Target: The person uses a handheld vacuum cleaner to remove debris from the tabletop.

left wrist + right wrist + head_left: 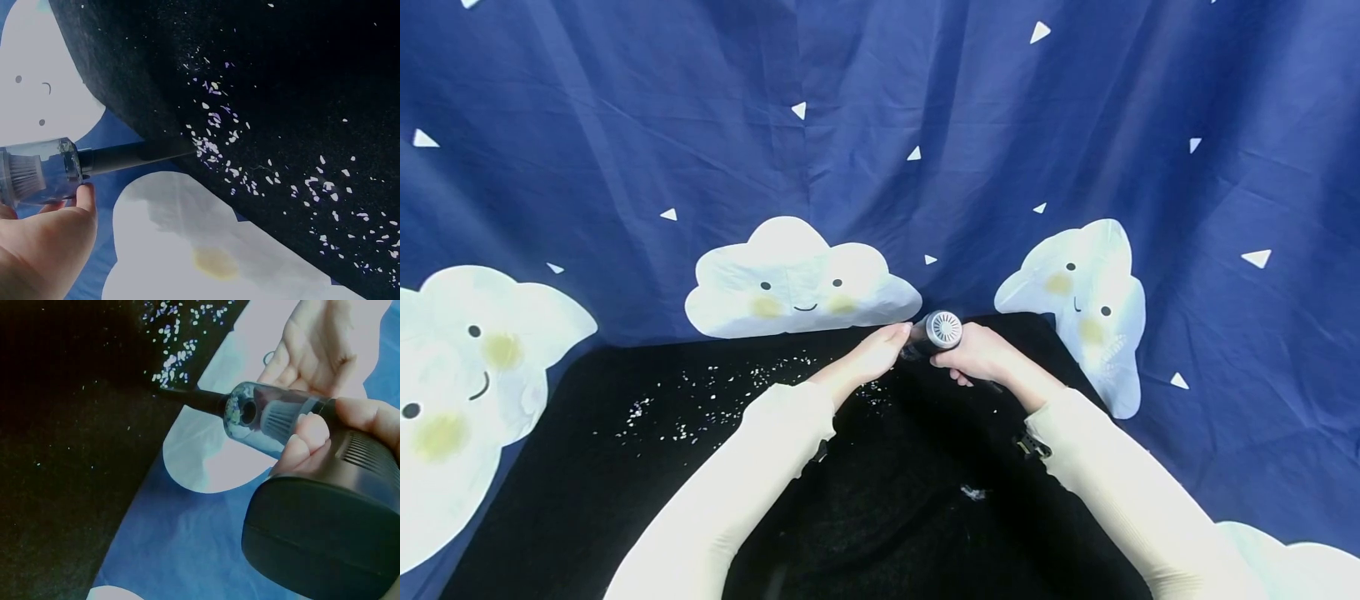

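Observation:
A dark handheld vacuum cleaner [943,330] with a silver vented end is held at the far edge of the black-covered surface [865,500]. My right hand [977,354] grips its body, thumb and fingers wrapped round it in the right wrist view. At the clear dust cup [250,412], my left hand [53,244] holds the front part from below. Light bits lie inside that cup, by the nozzle end. The narrow black nozzle [137,155] reaches down to small white and purplish scraps [212,150], its tip at a dense cluster of them.
More scraps [692,408] are scattered over the left and far part of the black cover. A small pale clump [973,493] lies nearer, right of centre. Behind the surface hangs a blue curtain [865,58] printed with smiling clouds [805,267].

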